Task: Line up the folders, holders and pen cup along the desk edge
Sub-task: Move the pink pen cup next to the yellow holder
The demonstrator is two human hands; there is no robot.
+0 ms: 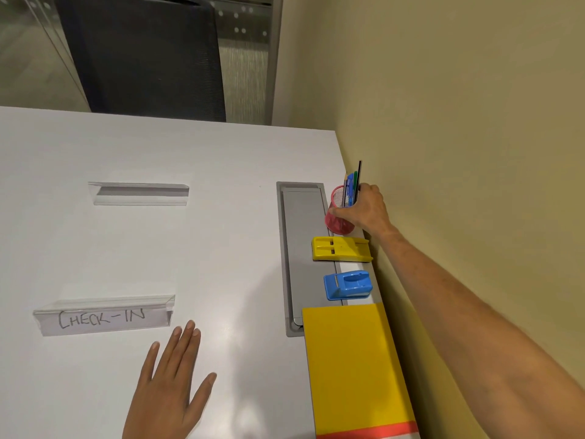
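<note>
Head view only.

Risk, judged: red wire-mesh pen cup (339, 213) top-heavy with tall pens (350, 188); could tip or spill if pushed low or dragged over the lip of the grey recessed cable tray (300, 248) just left of it. Could also knock the yellow plastic holder (341, 249), just nearer than the cup along the wall. Little room between cup and beige wall (459, 153); knuckles likely to scrape.

Right hand (364, 209): wrapped around the cup from the wall side, fingers curled across its front, closed on it. Cup against the palm, standing on the white desk (205, 232) at the wall edge, beyond the tray's far half.

Left hand (172, 381): spread flat, holding nothing, well left of the tray's near end.

Blue plastic holder (347, 285) and yellow folder (351, 365) right of the tray, nearer than the cup. Two clear acrylic sign holders (139, 194), one marked CHECK-IN (104, 315), well left of the tray, not yet lined up.
</note>
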